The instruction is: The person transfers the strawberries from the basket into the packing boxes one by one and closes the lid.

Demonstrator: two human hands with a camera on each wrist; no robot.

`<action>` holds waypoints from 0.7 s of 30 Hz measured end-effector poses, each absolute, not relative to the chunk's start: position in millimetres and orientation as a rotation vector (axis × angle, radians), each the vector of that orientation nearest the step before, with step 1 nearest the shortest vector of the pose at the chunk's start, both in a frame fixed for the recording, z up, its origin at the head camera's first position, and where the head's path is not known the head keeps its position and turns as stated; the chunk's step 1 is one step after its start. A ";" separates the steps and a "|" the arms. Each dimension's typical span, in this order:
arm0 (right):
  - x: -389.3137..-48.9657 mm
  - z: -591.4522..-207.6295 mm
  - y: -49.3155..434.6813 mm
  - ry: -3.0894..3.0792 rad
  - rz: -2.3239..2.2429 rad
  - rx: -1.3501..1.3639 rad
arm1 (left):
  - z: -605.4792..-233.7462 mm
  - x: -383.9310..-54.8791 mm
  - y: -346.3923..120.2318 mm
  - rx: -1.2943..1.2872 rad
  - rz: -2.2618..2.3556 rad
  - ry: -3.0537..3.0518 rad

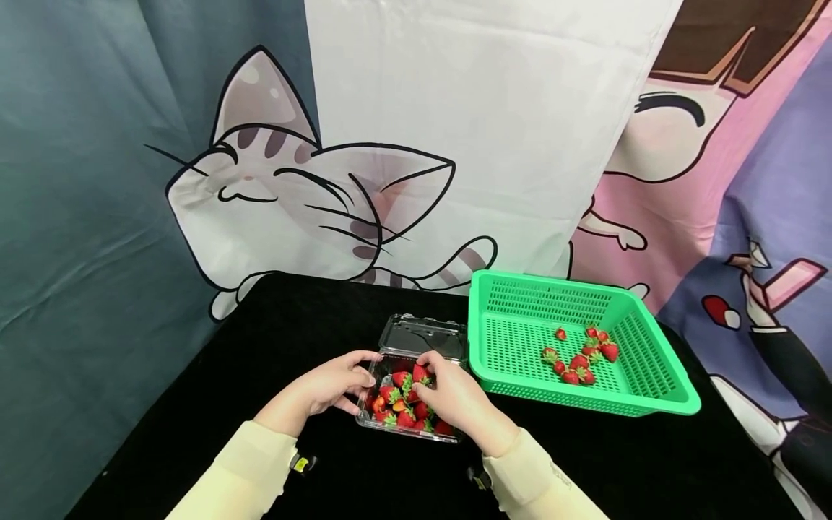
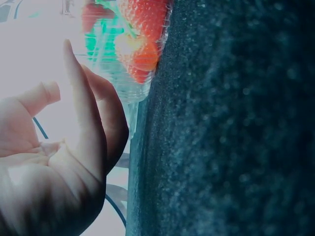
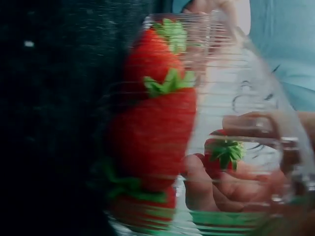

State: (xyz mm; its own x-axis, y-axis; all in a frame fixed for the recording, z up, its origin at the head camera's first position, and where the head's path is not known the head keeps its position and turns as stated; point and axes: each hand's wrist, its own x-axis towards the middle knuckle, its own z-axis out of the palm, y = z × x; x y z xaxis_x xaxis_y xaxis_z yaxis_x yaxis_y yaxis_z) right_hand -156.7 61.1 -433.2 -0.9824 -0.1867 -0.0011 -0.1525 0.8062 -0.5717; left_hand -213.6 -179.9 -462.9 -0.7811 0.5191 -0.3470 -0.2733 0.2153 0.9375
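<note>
A clear plastic box (image 1: 409, 432) with its lid (image 1: 422, 338) folded back holds several red strawberries (image 1: 404, 417) with green leaves. My right hand (image 1: 458, 397) reaches into the box from the right and pinches a strawberry (image 3: 224, 153) between thumb and fingers, above the other berries; the box wall stands in front of it in the right wrist view. Against the box's left side rests my left hand (image 1: 328, 383), its fingers loosely bent. The left wrist view shows that hand (image 2: 64, 142) beside the clear wall, with no strawberry in its grasp.
To the right of the box stands a green plastic basket (image 1: 585, 399) with several strawberries (image 1: 581, 361) lying on its bottom. Both rest on a black cloth (image 1: 312, 303). Behind them hangs a printed curtain (image 1: 507, 130) with a cartoon cat.
</note>
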 end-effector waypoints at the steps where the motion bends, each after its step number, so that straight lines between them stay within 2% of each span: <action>1: -157.2 -434.9 60.5 2.935 -0.903 -0.269 | -462.8 -213.6 -180.2 0.228 1.632 1.869; 21: -158.8 -446.8 55.6 3.078 -0.600 -0.330 | -461.3 -211.9 -178.9 0.233 1.626 1.882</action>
